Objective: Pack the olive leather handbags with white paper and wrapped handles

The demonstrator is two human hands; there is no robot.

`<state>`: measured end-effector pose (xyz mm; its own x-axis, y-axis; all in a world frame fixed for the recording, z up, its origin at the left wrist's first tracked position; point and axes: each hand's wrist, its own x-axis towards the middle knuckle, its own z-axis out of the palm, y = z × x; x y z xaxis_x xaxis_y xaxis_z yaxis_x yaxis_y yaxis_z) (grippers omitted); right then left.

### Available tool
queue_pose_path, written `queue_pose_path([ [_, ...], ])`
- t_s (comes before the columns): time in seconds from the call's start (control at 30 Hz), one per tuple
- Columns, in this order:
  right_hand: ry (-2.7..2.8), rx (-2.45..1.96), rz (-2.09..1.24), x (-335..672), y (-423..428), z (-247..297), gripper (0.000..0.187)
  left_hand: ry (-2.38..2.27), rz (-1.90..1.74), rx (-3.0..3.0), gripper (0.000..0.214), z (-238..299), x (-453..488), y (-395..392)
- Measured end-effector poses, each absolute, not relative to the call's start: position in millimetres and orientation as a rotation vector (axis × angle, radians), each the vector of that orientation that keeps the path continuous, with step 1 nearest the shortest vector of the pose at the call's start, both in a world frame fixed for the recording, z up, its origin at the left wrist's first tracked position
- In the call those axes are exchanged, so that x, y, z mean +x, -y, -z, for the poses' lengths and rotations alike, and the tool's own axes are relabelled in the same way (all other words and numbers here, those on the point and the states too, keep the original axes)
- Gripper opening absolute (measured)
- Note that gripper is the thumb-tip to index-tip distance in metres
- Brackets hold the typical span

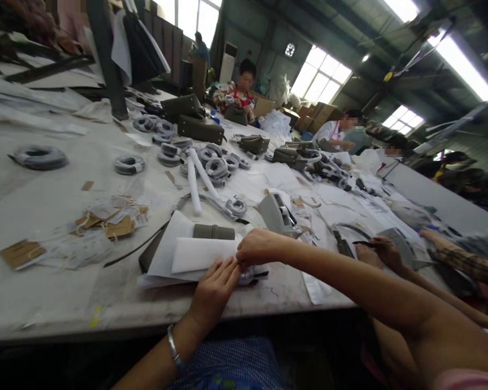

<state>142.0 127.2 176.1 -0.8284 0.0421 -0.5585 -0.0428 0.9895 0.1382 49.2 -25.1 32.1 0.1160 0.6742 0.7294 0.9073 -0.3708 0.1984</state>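
Note:
A handbag (148,252) in grey-green lies on the table in front of me, mostly covered by white tissue paper (162,271). On top of it is a folded white foam sheet (201,254), with a grey-green strap piece (213,232) beyond it. My left hand (217,284) rests with outstretched fingers on the near right end of the foam sheet. Beside it, my right hand (262,246) is closed at the sheet's right end; what its fingers pinch is hidden. Clear plastic with a dark tip (260,274) shows under the hands. A thin dark strap (132,250) trails left.
Paper tags (120,225) lie to the left, and coiled wrapped straps (215,168) spread across the middle. Grey-green bags (201,130) stand farther back. At right, a co-worker's hands (384,252) handle a dark strap. A post (108,59) rises at the left.

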Motion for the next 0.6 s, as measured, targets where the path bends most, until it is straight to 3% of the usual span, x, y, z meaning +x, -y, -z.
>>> queue_pose_path([
  [0.4,-2.516,-0.168,-0.249,117.8,-144.6,-167.4,0.015,1.577,1.131,-2.071,0.027,-39.5,52.2,26.0],
  [0.6,-2.541,-0.102,-0.223,110.8,-161.5,-163.8,0.028,1.576,1.128,-2.064,0.028,-37.9,52.6,25.3],
])
